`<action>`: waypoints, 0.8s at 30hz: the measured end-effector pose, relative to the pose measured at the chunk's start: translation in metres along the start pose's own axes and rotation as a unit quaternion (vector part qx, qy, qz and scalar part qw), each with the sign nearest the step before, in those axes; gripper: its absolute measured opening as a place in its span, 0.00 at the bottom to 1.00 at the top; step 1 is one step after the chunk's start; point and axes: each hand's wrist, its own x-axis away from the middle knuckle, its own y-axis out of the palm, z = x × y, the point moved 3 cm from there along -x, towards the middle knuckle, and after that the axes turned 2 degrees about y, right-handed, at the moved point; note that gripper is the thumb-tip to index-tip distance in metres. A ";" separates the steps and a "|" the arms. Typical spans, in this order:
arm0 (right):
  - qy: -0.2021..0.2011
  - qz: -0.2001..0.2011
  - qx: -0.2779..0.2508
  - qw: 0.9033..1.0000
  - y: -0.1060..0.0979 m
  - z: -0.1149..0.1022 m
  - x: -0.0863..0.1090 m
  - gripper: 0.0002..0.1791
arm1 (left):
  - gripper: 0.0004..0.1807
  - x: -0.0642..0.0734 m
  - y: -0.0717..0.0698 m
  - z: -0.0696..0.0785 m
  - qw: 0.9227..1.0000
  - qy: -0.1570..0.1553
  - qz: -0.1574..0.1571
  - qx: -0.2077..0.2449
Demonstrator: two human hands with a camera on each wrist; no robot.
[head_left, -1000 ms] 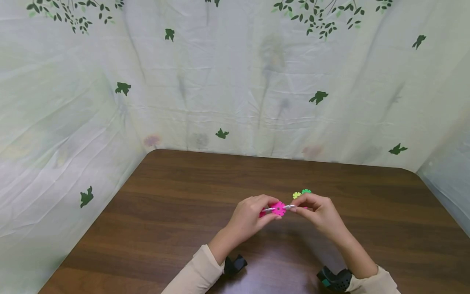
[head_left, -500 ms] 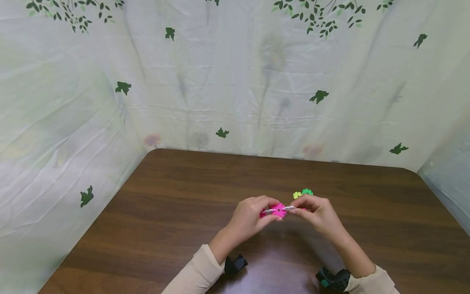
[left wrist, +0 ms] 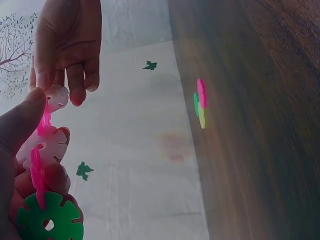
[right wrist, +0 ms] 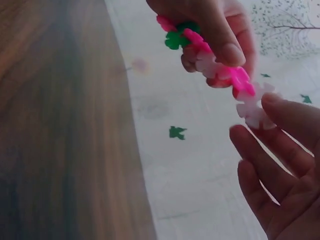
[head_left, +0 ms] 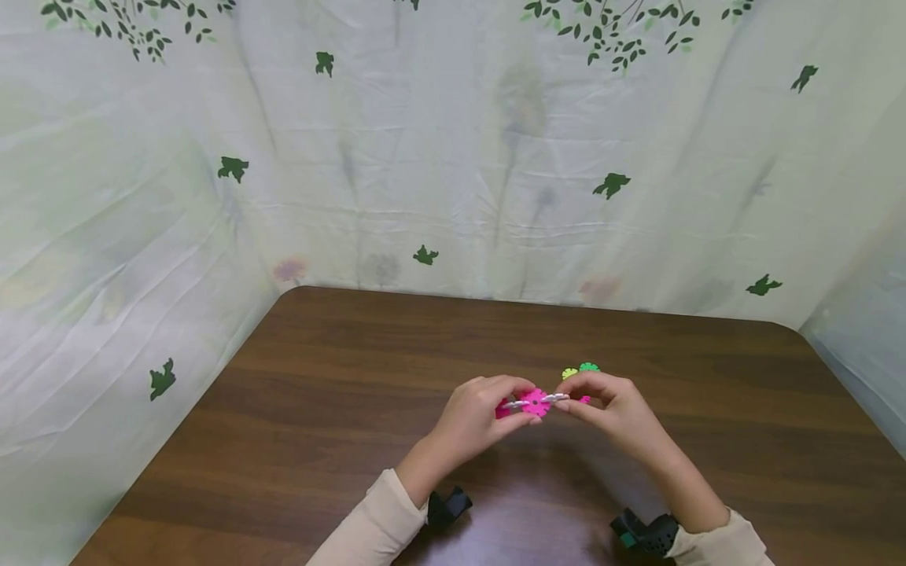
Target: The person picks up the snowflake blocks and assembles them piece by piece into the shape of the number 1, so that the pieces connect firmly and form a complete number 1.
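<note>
You hold the chain (head_left: 541, 406) of small notched discs between your two hands, above the desk (head_left: 318, 440). Your left hand (head_left: 476, 413) is curled round the chain, with the thumb on one side and the fingers on the other. Your right hand (head_left: 614, 405) is narrow: it pinches the white disc (right wrist: 256, 116) at the right end of the chain, and its last fingers stand away from this disc. From this end the chain goes white, pink, white, pink, then the green disc (left wrist: 64, 221). The end white one touches the pink one beside it; how deep it sits in the slot, I cannot tell.

Beyond the right end of the chain, three discs lie close together on the desk: the yellow disc (head_left: 569, 373), the loose green disc (head_left: 589, 366) and the loose pink disc (head_left: 584, 399).

Compared with one second ago, the chain and your two hands keep almost the same place, and both grips are the same. Only the loose pink disc shows a little more from behind your right hand. Farther behind the chain, past the desk, hangs the white curtain (head_left: 453, 157) with green leaves.
</note>
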 end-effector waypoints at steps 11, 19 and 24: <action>-0.024 0.009 0.027 0.999 -0.004 0.012 0.002 0.11 | 0.19 0.000 0.001 0.001 1.000 0.001 -0.010 -0.005; 0.028 0.035 0.030 0.999 0.002 -0.003 0.000 0.09 | 0.20 -0.002 0.001 0.005 1.000 0.011 -0.010 -0.022; 0.054 0.028 -0.016 0.998 0.006 0.014 0.001 0.07 | 0.22 -0.002 0.003 0.009 0.999 0.023 -0.013 -0.040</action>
